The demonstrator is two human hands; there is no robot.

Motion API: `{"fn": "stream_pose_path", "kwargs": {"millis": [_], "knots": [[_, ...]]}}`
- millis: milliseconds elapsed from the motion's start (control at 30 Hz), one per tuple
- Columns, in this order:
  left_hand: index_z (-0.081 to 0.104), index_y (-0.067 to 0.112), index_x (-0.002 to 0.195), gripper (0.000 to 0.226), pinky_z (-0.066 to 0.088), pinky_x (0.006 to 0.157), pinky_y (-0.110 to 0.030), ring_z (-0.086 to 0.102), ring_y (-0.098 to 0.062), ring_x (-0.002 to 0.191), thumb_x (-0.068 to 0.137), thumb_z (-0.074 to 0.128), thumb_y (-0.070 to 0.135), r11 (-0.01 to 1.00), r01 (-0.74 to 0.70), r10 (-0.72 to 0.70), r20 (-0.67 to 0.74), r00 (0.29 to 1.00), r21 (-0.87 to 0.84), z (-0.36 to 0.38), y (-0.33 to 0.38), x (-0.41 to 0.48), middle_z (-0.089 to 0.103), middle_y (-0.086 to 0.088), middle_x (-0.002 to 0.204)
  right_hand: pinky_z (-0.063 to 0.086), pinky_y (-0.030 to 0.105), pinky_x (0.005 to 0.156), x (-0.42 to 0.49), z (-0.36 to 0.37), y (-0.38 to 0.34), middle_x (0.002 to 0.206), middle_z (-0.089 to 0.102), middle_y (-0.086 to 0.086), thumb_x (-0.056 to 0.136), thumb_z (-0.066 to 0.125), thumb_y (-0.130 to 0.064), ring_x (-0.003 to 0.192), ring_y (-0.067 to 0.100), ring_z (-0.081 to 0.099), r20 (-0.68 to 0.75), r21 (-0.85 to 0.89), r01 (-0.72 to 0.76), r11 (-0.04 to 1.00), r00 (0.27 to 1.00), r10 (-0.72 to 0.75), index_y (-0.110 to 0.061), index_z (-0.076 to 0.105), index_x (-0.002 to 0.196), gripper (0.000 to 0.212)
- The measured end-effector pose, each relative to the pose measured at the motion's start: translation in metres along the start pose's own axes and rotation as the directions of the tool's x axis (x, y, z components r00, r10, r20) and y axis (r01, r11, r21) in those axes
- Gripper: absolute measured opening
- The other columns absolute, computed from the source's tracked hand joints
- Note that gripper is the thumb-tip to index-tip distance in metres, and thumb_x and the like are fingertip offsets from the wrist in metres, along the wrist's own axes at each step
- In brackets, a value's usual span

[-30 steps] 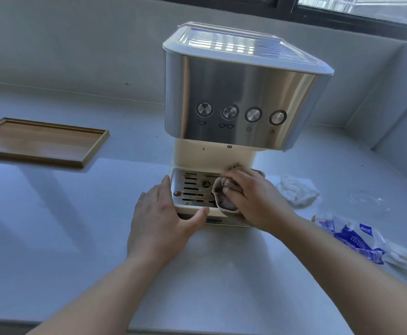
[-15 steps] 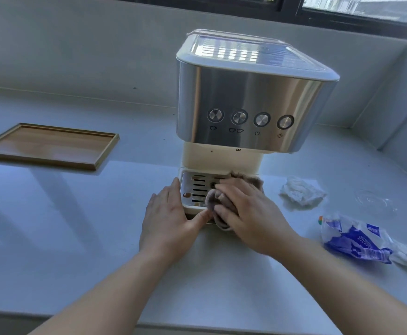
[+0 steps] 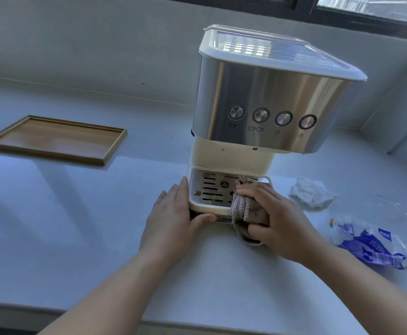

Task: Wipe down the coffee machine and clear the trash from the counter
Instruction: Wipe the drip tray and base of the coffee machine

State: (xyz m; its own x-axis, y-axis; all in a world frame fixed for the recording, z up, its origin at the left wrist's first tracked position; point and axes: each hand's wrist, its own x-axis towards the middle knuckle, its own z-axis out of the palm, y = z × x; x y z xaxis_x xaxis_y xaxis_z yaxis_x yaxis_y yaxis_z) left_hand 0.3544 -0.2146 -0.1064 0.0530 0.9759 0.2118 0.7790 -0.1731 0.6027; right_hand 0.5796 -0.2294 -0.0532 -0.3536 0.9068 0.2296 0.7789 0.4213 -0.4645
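A steel and cream coffee machine stands on the white counter, its slotted drip tray at the front. My left hand lies flat against the tray's left front corner, thumb on its front edge. My right hand grips a bunched grey-brown cloth pressed on the tray's right front corner. A crumpled white tissue lies to the right of the machine. A blue and white plastic wrapper lies nearer the right edge.
A shallow wooden tray sits on the counter at the left. A clear round lid lies faintly visible right of the tissue. A wall runs behind the machine, with a window above and a corner at the right.
My right hand has slid the cloth from the middle of the drip tray to its right front corner. The left hand stays on the tray's left side. The view has shifted.
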Motion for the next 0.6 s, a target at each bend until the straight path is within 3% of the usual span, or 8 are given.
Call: {"fn": "stream_pose_path", "kwargs": {"millis": [100,300,467,600], "knots": [[0.018,0.023,0.157,0.092,0.029,0.116,-0.039,0.031,-0.013,0.136,0.085,0.059,0.064,1.000,0.005,-0.005,0.007,1.000,0.004,0.000,0.001,0.000,0.040,0.009,0.152,0.041,0.021,0.101,0.010,0.005,-0.008,0.130,0.057,-0.022,0.061,0.064,-0.011,0.124,-0.004,0.049,0.013,0.082,0.009,0.997,1.000,-0.010,-0.027,0.060,0.126,0.066],[0.014,0.022,0.158,0.092,0.024,0.120,-0.039,0.027,-0.016,0.144,0.087,0.056,0.064,1.000,0.001,-0.002,0.032,0.999,0.029,0.001,0.000,0.001,0.032,0.005,0.159,0.032,0.014,0.108,0.022,-0.001,-0.012,0.144,0.051,-0.015,0.063,0.063,-0.006,0.134,-0.005,0.040,0.237,0.056,0.203,0.977,0.948,-0.211,-0.022,0.059,0.132,0.071],[0.008,0.018,0.159,0.101,0.007,0.126,-0.036,0.016,-0.014,0.150,0.082,0.041,0.075,0.997,-0.015,0.011,0.054,0.998,0.072,0.004,-0.002,0.001,0.022,0.002,0.165,0.038,0.018,0.106,0.010,-0.015,0.009,0.138,0.055,-0.019,0.060,0.060,0.001,0.132,-0.009,0.041,0.130,0.043,0.151,0.988,0.979,-0.156,-0.022,0.066,0.124,0.069],[0.003,0.018,0.158,0.105,-0.001,0.126,-0.041,0.014,-0.012,0.151,0.078,0.026,0.081,0.988,-0.016,0.004,0.076,0.997,0.156,0.005,0.000,0.000,0.021,0.003,0.164,0.029,0.015,0.112,0.016,0.006,-0.011,0.141,0.053,-0.015,0.062,0.056,-0.001,0.137,-0.007,0.036,0.147,0.118,0.158,0.980,0.974,-0.175,-0.022,0.063,0.128,0.069]]}}
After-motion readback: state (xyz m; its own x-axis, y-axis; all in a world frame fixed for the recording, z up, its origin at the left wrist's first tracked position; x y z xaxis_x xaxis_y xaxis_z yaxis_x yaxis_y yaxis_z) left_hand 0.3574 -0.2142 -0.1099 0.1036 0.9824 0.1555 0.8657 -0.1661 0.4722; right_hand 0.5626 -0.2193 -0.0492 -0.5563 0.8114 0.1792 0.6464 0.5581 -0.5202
